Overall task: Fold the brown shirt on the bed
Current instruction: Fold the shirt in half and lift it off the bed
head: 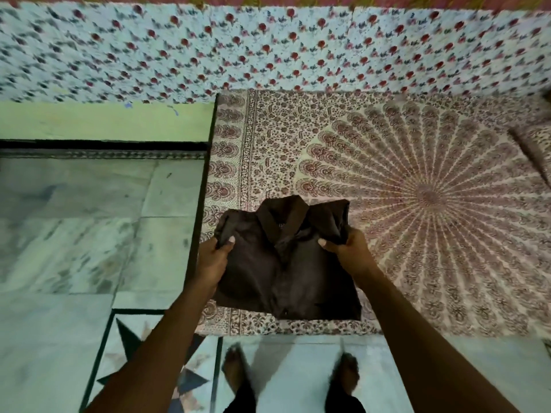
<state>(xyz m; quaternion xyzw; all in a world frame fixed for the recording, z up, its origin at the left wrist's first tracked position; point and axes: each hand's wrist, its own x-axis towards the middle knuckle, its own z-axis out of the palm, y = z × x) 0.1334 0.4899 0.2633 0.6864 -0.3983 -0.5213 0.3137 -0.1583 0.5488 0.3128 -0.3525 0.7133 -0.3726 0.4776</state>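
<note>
Near the bed's (298, 327) front-left corner, left hand (213, 257) and right hand (347, 248) grip the brown shirt's (286, 275) shoulders.

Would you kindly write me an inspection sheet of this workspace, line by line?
Surface: bed with a maroon mandala-print cotton sheet, flat.
Job's things: dark brown collared shirt, folded into a compact rectangle, collar pointing away, near the bed's front-left corner.
Clutter: matching printed pillow at the right edge.
Grippers: left hand and right hand each grip a shoulder of the shirt.
Cables: nothing seen.
Surroundings: red-flowered white cloth behind the bed; pale marble floor left; the person's bare feet below.
</note>
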